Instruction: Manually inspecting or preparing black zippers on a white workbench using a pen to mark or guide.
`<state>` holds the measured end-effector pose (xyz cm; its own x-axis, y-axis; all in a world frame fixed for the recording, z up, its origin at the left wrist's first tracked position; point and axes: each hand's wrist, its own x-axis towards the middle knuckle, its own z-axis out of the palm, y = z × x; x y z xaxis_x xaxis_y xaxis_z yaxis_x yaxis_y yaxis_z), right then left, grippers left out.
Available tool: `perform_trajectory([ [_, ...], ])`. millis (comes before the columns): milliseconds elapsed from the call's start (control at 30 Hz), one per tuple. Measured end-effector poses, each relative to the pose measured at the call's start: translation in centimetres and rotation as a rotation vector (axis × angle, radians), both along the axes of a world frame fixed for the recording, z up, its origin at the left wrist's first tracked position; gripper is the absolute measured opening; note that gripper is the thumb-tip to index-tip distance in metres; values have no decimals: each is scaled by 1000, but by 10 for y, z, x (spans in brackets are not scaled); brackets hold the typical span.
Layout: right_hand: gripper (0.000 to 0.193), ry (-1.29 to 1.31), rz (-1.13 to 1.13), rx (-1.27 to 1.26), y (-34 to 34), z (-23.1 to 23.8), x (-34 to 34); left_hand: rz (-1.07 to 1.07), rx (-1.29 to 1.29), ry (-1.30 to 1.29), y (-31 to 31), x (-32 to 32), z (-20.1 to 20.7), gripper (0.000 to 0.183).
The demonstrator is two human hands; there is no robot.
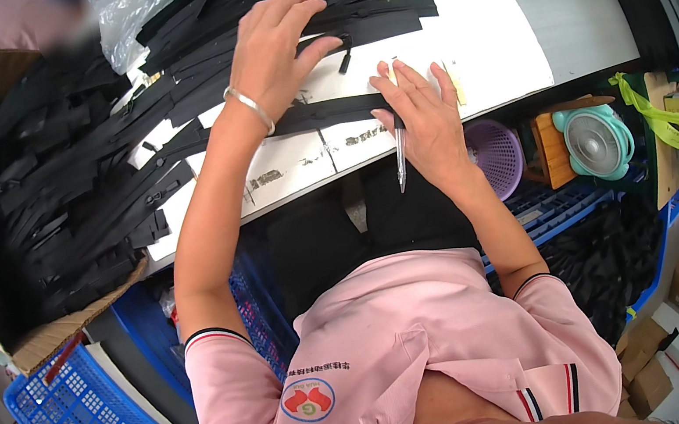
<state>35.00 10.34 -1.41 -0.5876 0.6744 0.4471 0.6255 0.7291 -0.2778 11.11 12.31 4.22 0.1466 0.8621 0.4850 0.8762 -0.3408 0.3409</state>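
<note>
My left hand (pixel 274 53) reaches over a layer of black zipper strips (pixel 379 12) on the white tabletop. Its fingers are stretched and the thumb stands apart, close to a dangling black zipper pull (pixel 345 60). A pen (pixel 400 158) with a clear barrel is tucked against the thumb side of my right hand (pixel 424 114), its tip pointing toward my lap. The fingers of that hand extend over the table by the right end of a single black zipper strip (pixel 324 114). This strip lies nearer to me than the others and passes below my left wrist.
A cardboard box (pixel 81 319) at left overflows with black strips. Clear plastic (pixel 123 20) lies at the far left, near another person's pink sleeve (pixel 17 28). Below the table's right side are a purple basket (pixel 497 156) and a turquoise fan (pixel 598 143). A blue crate (pixel 80 422) stands lower left.
</note>
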Motion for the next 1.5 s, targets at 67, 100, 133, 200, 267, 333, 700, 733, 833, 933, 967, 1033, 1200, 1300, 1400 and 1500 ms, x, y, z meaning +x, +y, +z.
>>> perform_trajectory([
  [67, 44, 22, -16, 0, 0, 2, 1, 29, 145, -18, -25, 5, 3, 27],
  [100, 42, 26, -30, -22, 0, 3, 2, 42, 118, -40, -42, 7, 4, 27],
  [133, 42, 48, -32, 3, 0, 3, 3, 69, 84, -68, -59, 9, 4, 26],
  [200, 38, 171, -103, 126, -5, 4, 10, 93, -46, -52, -96, 14, -1, 27],
  [267, 37, 165, -85, 102, -12, 2, 14, 127, -116, -12, -124, 18, -13, 37],
  [333, 34, 139, -63, 50, -18, -1, 18, 290, -256, 45, -142, 18, -25, 50],
  [700, 35, 12, -37, 130, 17, -13, 51, 358, -326, -58, -181, 39, -48, 72],
  [733, 35, 21, -27, 134, 17, -15, 52, 402, -319, -39, -185, 35, -49, 71],
  [833, 29, 9, -52, 126, 16, -19, 51, 492, -325, -7, -199, 24, -51, 70],
  [933, 28, 13, -58, 126, 16, -19, 52, 578, -315, -11, -211, 16, -54, 70],
  [967, 29, 18, -48, 128, 16, -19, 54, 606, -321, -18, -215, 12, -54, 72],
  [1033, 30, 48, -19, 154, 17, -20, 57, 620, -317, -26, -220, 7, -55, 73],
  [1200, 33, 14, -14, 176, 16, -18, 58, 631, -278, -77, -223, 4, -57, 75],
  [1300, 28, 35, -29, 201, 11, -4, 46, 627, -266, -91, -223, 1, -58, 75],
  [1400, 24, 338, -64, -135, -4, 15, 15, 611, -250, -99, -222, 0, -60, 74],
  [1500, 33, 539, 77, -666, -23, 33, -28, 621, -235, -92, -222, 1, -61, 74],
])
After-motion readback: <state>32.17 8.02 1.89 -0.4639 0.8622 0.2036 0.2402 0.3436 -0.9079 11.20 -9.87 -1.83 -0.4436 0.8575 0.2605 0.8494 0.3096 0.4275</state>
